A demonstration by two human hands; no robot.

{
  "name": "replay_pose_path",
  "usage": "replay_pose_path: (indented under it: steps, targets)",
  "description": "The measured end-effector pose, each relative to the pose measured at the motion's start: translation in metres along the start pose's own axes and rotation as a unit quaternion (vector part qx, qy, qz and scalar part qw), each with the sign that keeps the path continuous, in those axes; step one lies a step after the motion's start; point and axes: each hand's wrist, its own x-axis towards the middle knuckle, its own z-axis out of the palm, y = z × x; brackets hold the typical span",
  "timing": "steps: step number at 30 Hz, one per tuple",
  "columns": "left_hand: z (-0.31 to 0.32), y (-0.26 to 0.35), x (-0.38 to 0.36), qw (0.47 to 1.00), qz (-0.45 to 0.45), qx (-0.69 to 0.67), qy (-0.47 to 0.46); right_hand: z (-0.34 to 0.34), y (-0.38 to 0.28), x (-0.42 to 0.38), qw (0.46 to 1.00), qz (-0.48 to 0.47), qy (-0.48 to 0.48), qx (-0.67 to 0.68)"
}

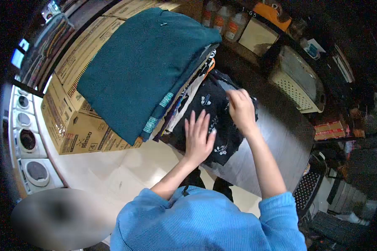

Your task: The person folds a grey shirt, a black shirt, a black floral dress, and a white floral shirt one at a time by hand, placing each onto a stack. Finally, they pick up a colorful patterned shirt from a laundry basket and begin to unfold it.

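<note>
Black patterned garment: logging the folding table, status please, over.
Left hand flat, pressing the black patterned garment. Right hand pinching its far edge. Garment lies on the dark table. Stack of folded clothes butts against it on the left.

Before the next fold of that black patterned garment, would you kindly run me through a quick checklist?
1. Left hand flat on the black patterned garment, fingers spread: ok.
2. Right hand pinching the garment's far part: ok, though the exact grip is hard to see.
3. Garment fully on the dark table: not ok, its near edge hangs over.
4. Stack under the teal garment stable: cannot tell; it touches the work piece.
5. White basket clear of the hands: ok.
</note>
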Motion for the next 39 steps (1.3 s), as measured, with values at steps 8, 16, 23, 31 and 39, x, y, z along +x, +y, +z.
replay_pose_path:
  steps: [8,16,23,31,39]
  targets:
    - [0.048,-0.009,0.026,0.987,-0.015,0.106,-0.12,0.1,0.015,0.085,0.962,0.223,-0.133,-0.079]
    - [0.038,-0.006,0.029,0.981,-0.068,0.08,-0.161,0.119,0.095,0.11,0.81,0.499,0.032,0.306]
    - [0.033,-0.003,0.043,0.971,-0.092,0.08,-0.205,0.056,0.117,0.079,0.789,0.501,-0.005,0.355]
    - [0.046,-0.017,0.107,0.998,0.025,0.013,-0.048,-0.03,0.151,0.014,0.893,0.275,-0.236,0.268]
    - [0.1,-0.038,0.15,0.998,-0.003,0.027,-0.049,-0.035,0.147,-0.01,0.909,0.183,-0.371,-0.05]
